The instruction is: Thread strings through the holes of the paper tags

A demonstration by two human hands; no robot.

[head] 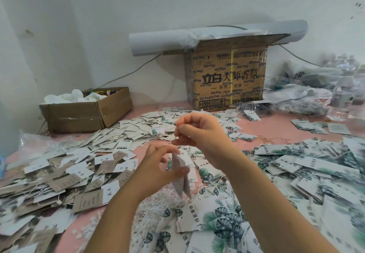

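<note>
Currently both hands work in mid-air over the middle of the pink surface (256, 126) (tabletop or floor, cannot tell). The left hand (162, 167) pinches the held tags (180, 181) between thumb and fingers near their top edge. They look like two or so cards seen edge-on, long axis close to vertical, lower ends hanging toward the heap of loose white strings (156, 203). The right hand (199, 134) sits just above and slightly right of the left, thumb and forefinger closed on the string end (176, 138), a small pale piece; its other fingers are curled. The string itself is too thin to trace.

Key relation: the string end lies almost directly above the tags' top edge, near but apart, so the feed runs downward; the right hand is the nearer one to carry it. The hole is not visible, whether hidden by the left fingertips or lost in blur.

Room: open air around both hands; leaf-print tags (316, 164) piled to the right, brown and white tags (59, 173) to the left, large carton (229, 79) well behind.

Judgement: threading is under way, and the hole must face the right hand
</note>
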